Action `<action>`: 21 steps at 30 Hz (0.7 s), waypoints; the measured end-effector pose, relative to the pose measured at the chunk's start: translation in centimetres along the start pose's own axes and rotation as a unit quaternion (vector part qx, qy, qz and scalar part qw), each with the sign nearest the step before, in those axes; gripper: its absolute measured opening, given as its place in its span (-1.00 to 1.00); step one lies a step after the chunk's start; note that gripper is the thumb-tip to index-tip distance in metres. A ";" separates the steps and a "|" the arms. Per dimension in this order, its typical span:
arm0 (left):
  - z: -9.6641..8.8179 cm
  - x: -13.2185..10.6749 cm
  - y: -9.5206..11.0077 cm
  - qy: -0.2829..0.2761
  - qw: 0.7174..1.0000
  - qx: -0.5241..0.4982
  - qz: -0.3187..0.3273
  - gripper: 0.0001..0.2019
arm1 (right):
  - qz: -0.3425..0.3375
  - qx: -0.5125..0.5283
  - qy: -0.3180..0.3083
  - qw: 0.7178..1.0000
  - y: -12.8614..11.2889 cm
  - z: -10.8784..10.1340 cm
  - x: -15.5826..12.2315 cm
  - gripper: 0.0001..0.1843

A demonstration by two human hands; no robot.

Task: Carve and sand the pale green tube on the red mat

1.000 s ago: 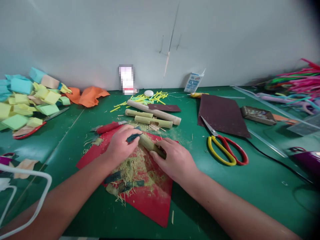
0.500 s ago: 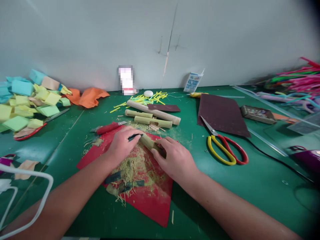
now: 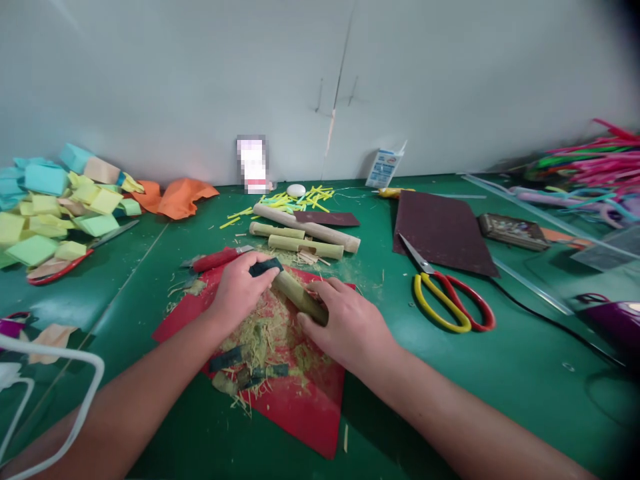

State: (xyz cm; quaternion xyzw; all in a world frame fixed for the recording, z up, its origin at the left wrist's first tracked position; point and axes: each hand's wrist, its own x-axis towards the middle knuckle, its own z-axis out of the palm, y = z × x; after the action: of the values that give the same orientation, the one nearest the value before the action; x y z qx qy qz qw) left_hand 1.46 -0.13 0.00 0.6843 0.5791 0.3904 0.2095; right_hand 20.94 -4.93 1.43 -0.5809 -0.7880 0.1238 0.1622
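Observation:
A green bamboo stick [image 3: 300, 298] lies slanted on a red mat [image 3: 300, 400] strewn with pale shavings. My right hand [image 3: 345, 323] is closed round the stick's near end and pins it down. My left hand [image 3: 239, 288] is closed on a small dark piece of sandpaper [image 3: 265, 267] pressed against the stick's far end. A red-handled knife [image 3: 220, 257] rests just beyond my left hand.
Several more bamboo pieces [image 3: 305, 233] and yellow strips lie behind the mat. Red-and-yellow scissors [image 3: 450, 300] and a brown sandpaper sheet [image 3: 440, 230] are to the right. Coloured paper squares [image 3: 55, 207] pile up at far left, pipe cleaners [image 3: 590, 170] at far right.
My left hand has slid the dark sandpaper piece back and forth along the far end of the bamboo stick. My right hand keeps its grip.

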 end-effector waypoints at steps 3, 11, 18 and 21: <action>-0.3 0.0 0.1 -0.002 0.999 -0.032 -0.029 -0.85 | -0.007 -0.008 -0.009 1.000 0.1 -0.1 0.1 -0.71; 0.0 0.0 0.2 -0.024 0.996 -0.073 -0.052 -0.80 | 0.014 0.050 -0.005 0.999 0.9 -0.1 0.9 -0.75; 0.4 0.0 -0.2 -0.054 0.992 -0.092 -0.059 -0.81 | 0.002 0.052 0.007 0.999 1.1 0.2 0.9 -0.75; 0.5 0.0 -0.1 -0.069 0.992 -0.088 -0.055 -0.83 | 0.001 0.064 0.010 0.998 1.0 0.3 0.9 -0.76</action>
State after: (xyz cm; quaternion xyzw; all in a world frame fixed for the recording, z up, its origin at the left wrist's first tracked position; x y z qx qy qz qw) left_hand 1.79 0.01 -0.42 0.6556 0.5633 0.3800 0.3293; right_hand 21.46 -3.74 0.90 -0.5712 -0.7762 0.1684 0.2070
